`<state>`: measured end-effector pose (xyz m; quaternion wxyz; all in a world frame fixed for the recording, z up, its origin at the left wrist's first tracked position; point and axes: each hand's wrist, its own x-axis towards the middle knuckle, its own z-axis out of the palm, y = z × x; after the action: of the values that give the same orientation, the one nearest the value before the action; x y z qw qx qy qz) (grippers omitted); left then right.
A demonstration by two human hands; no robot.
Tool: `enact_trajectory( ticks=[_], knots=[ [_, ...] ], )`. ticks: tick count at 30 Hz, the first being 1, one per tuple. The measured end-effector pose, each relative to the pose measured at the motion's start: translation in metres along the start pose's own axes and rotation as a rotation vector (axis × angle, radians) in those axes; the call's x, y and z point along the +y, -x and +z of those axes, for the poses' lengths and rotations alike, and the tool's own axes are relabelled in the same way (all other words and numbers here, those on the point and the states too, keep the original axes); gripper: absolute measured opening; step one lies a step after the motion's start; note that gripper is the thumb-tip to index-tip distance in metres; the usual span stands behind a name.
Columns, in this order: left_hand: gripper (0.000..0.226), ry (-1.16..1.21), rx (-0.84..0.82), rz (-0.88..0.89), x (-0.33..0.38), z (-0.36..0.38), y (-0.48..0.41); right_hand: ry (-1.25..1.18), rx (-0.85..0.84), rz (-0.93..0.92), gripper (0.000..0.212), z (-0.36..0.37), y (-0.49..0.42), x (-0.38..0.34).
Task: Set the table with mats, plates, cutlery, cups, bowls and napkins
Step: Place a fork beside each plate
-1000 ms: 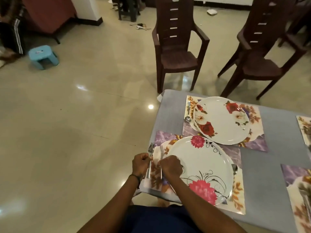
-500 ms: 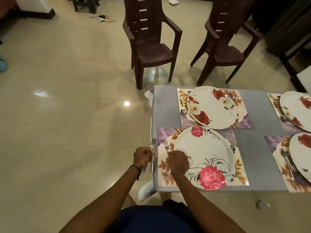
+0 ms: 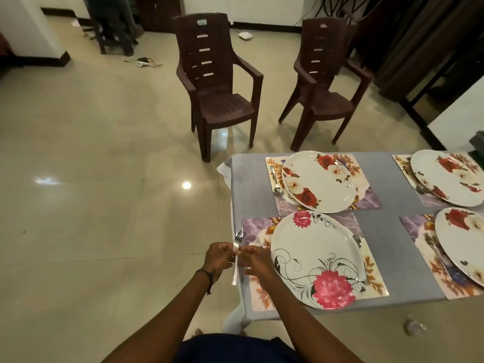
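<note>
The slim steel fork (image 3: 237, 258) hangs nearly upright at the left edge of the grey-clothed desk (image 3: 379, 231), at nine o'clock from the round white plate with pink flowers (image 3: 317, 258). The left hand (image 3: 218, 260) and right hand (image 3: 255, 262) each have their grip clamped on its neck, pinching just below the tines. A second fork (image 3: 258, 242) lies on the purple floral mat (image 3: 252, 226), between the held fork and the plate. The likely risks: a loosened pinch this close to the rim would drop the fork to the tiled floor (image 3: 104, 205), and a hasty set-down could knock the lying fork askew.
</note>
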<state>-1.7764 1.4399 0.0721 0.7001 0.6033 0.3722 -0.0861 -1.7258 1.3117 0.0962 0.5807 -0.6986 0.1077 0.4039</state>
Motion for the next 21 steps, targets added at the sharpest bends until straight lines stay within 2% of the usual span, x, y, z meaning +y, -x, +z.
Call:
enact_trajectory(
  ticks=[5,8,14,21],
  knots=[
    [0.012,0.027,0.030,0.029,0.018,-0.022,0.000,-0.071,-0.044,0.048,0.023,0.024,-0.013,-0.007],
    [0.012,0.045,0.044,0.027,0.020,-0.035,-0.003,-0.081,-0.020,0.027,0.044,0.040,-0.019,-0.006],
    [0.018,0.023,0.066,0.005,0.037,-0.070,-0.044,-0.101,0.077,0.050,0.019,0.073,-0.056,-0.027],
    [0.017,-0.046,0.066,0.094,0.098,-0.149,-0.113,-0.156,0.101,0.050,0.022,0.156,-0.112,-0.098]
  ],
)
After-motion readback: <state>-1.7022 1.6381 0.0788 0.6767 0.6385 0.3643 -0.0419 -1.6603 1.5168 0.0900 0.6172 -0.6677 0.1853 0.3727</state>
